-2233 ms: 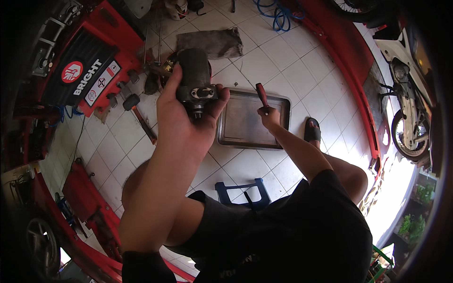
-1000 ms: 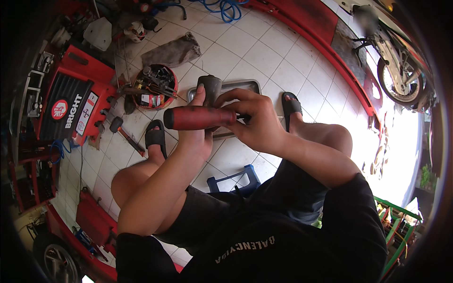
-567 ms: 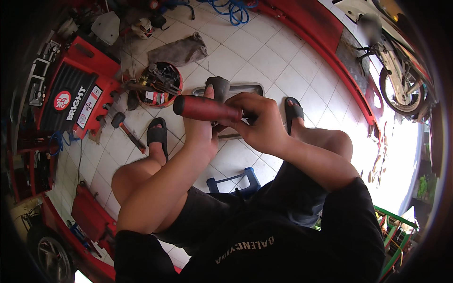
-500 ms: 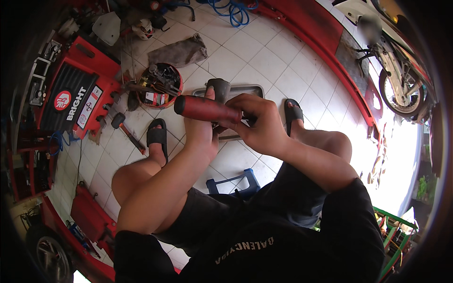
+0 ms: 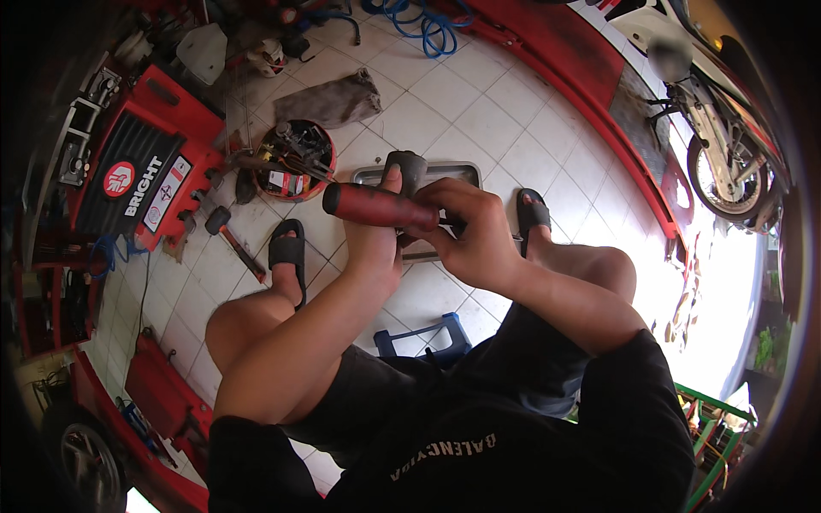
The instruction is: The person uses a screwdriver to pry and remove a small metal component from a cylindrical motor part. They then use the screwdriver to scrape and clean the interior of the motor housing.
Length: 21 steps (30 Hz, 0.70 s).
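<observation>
In front of my lap, above the metal tray [image 5: 469, 173] on the floor, my two hands are together. My left hand [image 5: 374, 231] is closed round a dark grey cylindrical part [image 5: 408, 169], its thumb up along the side. Across that hand lies a tool with a thick, worn red handle [image 5: 372, 205], its butt end toward the left. My right hand [image 5: 473, 224] is closed on this red-handled tool, with the fingers bent at the handle's right end. The tool's working end and most of the left fingers are hidden behind the hands.
A red tub [image 5: 329, 162] of tools stands ahead on the left, with a grey cloth [image 5: 333, 100] beyond it. Near my left foot lies a hammer [image 5: 231, 239]. A red machine [image 5: 145, 162] stands left, a motorcycle [image 5: 714, 158] right. A blue stool [image 5: 428, 338] is below me.
The view has shifted slightly, so the whole scene sits a little lower and to the right. Both hands keep their grips, and the red handle tilts slightly more.
</observation>
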Each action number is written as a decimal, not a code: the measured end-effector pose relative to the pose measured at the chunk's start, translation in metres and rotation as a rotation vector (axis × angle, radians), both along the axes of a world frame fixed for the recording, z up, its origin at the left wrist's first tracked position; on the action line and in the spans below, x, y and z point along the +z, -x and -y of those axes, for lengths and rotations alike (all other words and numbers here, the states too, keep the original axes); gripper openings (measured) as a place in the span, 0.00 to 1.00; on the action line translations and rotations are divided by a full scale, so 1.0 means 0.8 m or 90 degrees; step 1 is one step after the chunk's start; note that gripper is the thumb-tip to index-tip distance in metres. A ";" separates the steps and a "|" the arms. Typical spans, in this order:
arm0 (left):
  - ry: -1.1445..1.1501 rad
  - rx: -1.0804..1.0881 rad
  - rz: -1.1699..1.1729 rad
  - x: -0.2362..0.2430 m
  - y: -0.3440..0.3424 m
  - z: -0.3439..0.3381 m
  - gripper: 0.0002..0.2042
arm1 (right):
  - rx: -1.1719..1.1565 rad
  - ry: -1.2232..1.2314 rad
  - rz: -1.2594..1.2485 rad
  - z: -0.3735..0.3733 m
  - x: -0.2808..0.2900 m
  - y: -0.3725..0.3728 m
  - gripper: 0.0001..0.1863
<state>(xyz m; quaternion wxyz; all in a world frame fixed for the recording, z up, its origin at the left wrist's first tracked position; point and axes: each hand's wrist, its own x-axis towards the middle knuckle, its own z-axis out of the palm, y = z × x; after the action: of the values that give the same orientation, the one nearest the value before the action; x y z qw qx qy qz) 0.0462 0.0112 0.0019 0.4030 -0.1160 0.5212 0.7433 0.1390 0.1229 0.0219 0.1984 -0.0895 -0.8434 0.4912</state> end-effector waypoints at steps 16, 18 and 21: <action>-0.091 -0.050 0.098 -0.016 0.010 0.009 0.20 | 0.010 0.001 -0.018 0.001 0.005 0.001 0.13; -0.083 -0.037 0.079 -0.005 0.006 0.007 0.20 | 0.013 0.015 -0.025 -0.001 0.001 0.000 0.13; -0.071 -0.007 0.060 -0.003 0.003 0.004 0.19 | 0.016 -0.021 0.022 -0.003 0.008 -0.002 0.14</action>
<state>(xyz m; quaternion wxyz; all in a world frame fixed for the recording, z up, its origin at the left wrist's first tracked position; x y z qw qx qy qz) 0.0435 0.0081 -0.0008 0.4370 -0.1256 0.4601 0.7626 0.1403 0.1254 0.0283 0.1789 -0.0841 -0.8560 0.4777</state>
